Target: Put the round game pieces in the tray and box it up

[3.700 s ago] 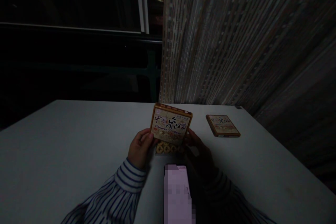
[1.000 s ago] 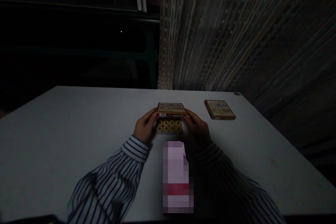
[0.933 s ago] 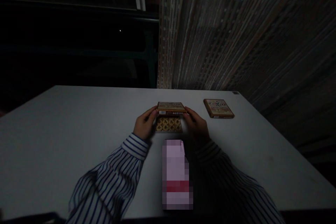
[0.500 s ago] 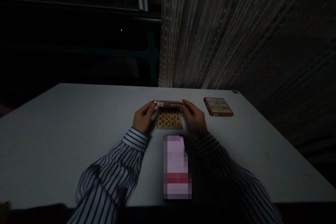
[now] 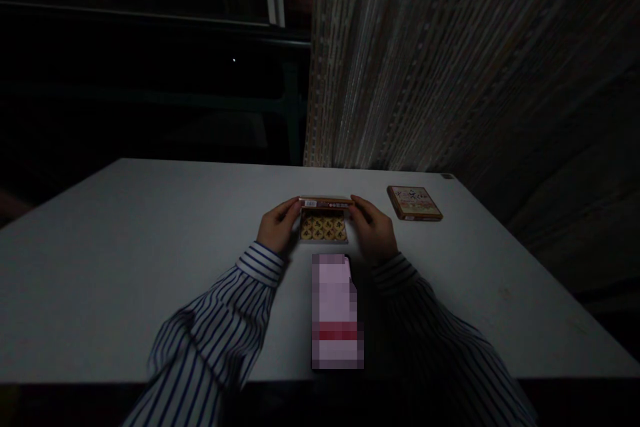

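Note:
Two rows of round wooden Chinese chess pieces (image 5: 324, 228) with dark characters show in a shallow box tray (image 5: 325, 242) on the table. Over the tray's far part is its brown box lid (image 5: 326, 203), a barcode on the edge that faces me. My left hand (image 5: 277, 225) pinches the lid's left end between thumb and fingers. At the right end, my right hand (image 5: 374, 230) grips the lid in the same way. The lid hides the far part of the tray.
A second flat box (image 5: 415, 203) with a printed top lies to the right on the white table (image 5: 150, 267). Nearer me is a blurred-out phone-like object (image 5: 336, 307). A string curtain (image 5: 370, 67) hangs behind the table's far edge.
Both hands have brought the lid slightly toward me and lower over the tray. Fewer rows of chess pieces show now. The second box stays in place.

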Tool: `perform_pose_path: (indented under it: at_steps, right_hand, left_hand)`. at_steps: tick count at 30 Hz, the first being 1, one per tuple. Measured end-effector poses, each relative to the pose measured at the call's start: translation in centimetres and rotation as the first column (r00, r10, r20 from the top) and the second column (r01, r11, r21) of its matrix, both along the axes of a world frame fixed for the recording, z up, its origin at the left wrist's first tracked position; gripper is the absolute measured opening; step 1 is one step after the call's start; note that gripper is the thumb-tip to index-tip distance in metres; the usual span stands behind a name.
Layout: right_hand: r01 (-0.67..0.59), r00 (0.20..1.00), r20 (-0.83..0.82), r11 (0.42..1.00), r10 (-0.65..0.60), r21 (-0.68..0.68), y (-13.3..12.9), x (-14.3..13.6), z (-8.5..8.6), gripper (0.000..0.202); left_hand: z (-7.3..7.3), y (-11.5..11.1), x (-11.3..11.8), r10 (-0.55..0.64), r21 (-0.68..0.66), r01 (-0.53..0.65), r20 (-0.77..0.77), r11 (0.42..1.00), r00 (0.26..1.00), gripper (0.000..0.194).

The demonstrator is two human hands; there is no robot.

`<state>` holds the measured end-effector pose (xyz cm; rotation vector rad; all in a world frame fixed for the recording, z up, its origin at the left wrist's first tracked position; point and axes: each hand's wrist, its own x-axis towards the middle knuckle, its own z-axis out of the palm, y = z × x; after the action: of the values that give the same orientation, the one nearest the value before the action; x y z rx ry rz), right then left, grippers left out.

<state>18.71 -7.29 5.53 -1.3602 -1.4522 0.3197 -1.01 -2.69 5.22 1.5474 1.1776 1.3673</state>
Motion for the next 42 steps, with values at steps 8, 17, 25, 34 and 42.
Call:
perform_pose_path:
  at_steps: [8,17,25,34,42]
  right_hand:
    - [0.008,0.999,0.034,1.000,-0.008,-0.004,-0.1,-0.1,0.0,0.037]
    - [0.004,0.996,0.093,0.999,-0.001,-0.037,-0.2,0.1,-0.5,0.035]
    - [-0.026,0.993,0.112,0.997,0.035,-0.079,-0.4,0.4,-0.9,0.034]
    - [-0.033,0.975,0.213,0.991,0.060,-0.129,-0.8,0.7,-1.9,0.031]
    - [-0.023,0.948,0.311,0.991,0.064,-0.133,-1.4,0.9,-2.5,0.029]
  left_hand:
    - [-0.3,0.1,-0.1,-0.009,-0.007,0.009,0.001,1.000,1.000,0.042]
    - [-0.9,0.3,-0.5,-0.031,-0.003,0.031,-0.017,1.000,0.999,0.046]
    - [-1.7,0.0,-0.8,-0.101,0.046,0.107,-0.117,0.993,0.988,0.047]
    - [-2.7,-0.4,-1.3,-0.164,0.051,0.174,-0.158,0.983,0.974,0.046]
    - [-3.7,-0.8,-1.6,-0.184,0.030,0.194,-0.206,0.980,0.961,0.044]
